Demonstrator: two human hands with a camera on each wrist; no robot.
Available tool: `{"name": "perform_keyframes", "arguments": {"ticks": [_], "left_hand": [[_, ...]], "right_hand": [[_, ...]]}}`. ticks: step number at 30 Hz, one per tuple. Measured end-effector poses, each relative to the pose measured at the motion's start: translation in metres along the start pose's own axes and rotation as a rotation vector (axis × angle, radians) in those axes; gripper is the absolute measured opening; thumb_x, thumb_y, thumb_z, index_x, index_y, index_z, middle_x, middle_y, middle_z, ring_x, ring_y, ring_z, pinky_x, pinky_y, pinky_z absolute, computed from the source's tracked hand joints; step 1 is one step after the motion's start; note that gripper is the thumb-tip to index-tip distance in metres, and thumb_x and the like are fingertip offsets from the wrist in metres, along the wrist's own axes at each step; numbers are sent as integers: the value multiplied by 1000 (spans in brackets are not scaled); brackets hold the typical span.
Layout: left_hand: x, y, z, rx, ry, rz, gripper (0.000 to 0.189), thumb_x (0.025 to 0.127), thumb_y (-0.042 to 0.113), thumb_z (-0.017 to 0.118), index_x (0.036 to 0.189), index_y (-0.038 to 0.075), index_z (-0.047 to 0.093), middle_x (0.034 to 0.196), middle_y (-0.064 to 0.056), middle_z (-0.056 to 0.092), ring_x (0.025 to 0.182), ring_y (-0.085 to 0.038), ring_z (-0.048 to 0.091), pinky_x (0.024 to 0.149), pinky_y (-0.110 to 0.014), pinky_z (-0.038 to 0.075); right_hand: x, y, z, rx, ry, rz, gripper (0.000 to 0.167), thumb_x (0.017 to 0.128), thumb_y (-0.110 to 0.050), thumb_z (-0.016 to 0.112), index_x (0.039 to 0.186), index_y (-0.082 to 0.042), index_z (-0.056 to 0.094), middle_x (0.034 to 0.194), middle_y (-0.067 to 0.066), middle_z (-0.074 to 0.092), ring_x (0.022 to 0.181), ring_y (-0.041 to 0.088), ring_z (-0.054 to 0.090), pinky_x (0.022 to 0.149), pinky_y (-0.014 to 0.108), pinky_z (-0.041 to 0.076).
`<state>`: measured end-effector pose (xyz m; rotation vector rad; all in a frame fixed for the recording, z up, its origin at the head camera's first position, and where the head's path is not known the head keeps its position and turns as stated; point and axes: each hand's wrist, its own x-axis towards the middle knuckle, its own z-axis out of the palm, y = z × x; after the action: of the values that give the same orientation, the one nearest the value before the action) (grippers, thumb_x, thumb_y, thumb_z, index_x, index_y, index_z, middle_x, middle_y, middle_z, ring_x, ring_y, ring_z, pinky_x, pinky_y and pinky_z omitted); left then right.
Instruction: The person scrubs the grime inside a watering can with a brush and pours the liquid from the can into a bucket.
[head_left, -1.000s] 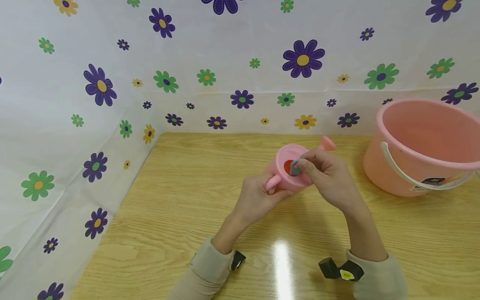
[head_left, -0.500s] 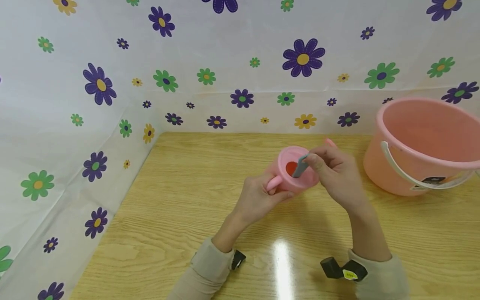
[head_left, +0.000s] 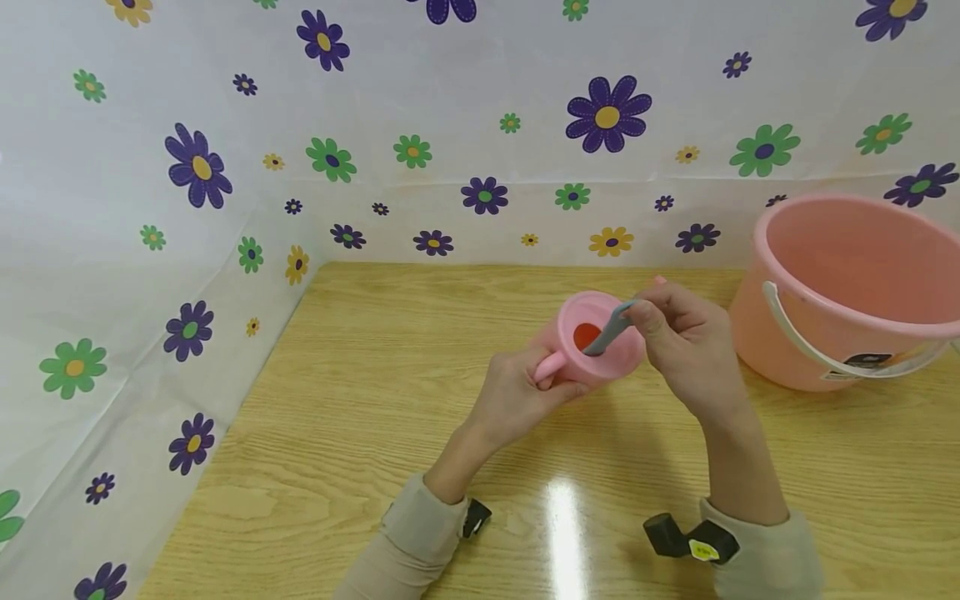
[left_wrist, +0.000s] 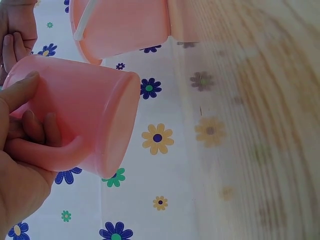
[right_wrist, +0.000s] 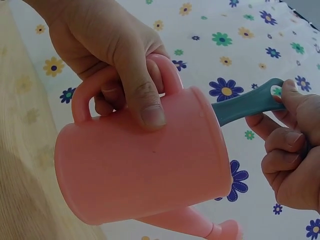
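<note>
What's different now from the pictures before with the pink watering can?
The right hand moved to the right, pulling the blue-gray tool farther out of the watering can, so more of it shows. Nothing was let go. The left hand still holds the can, and the bucket stayed put.

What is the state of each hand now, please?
Left hand: closed, holding the pink watering can.
Right hand: closed, pinching the teal tool.
</note>
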<state>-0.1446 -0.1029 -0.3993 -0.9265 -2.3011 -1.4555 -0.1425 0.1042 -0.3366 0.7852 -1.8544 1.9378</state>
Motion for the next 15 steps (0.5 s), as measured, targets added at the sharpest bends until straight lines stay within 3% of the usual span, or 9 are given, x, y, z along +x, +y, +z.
{"name": "perform_keyframes", "arguments": {"ticks": [6,7,8,11,14,15], "left_hand": [[0,2,-1,3,3,-7,50,78,6,84,65,12,37,62,5,34,58,-2,42,54,-16,36],[0,2,-1,7,4,-9,50,78,6,84,65,12,36,62,5,35,57,-2,42,54,-16,36],[0,2,-1,9,4,-10,49,78,6,84,65,11,38,62,4,37,58,-2,43,54,-16,36],[1,2,-2,7,0,-9,29,79,7,84,77,6,55,64,3,44,58,-2,45,54,-15,38],[2,2,-2,2,3,-2,25,80,8,83,93,4,62,66,2,46,59,-2,44,53,-16,38],[2,2,-2,-2,4,2,27,81,8,83,99,3,63,67,2,49,59,-2,43,53,-17,37]], "right_hand": [[1,0,1,-63,-17,9,17,96,-9,64,91,7,66,51,0,41,46,12,35,122,47,12],[1,1,2,-84,-24,16,16,96,-9,64,91,7,67,52,2,43,47,12,36,122,45,12],[1,1,2,-108,-32,33,16,96,-9,64,91,5,68,54,3,46,48,12,38,119,39,23],[0,3,4,-188,-67,94,13,96,-10,65,92,2,69,63,5,55,54,13,43,88,24,46],[-1,4,6,-255,-101,154,10,96,-10,65,93,-3,70,74,6,61,60,14,45,54,24,39],[0,4,6,-268,-110,163,9,96,-9,65,93,-3,71,75,7,61,62,15,45,55,24,40]]}}
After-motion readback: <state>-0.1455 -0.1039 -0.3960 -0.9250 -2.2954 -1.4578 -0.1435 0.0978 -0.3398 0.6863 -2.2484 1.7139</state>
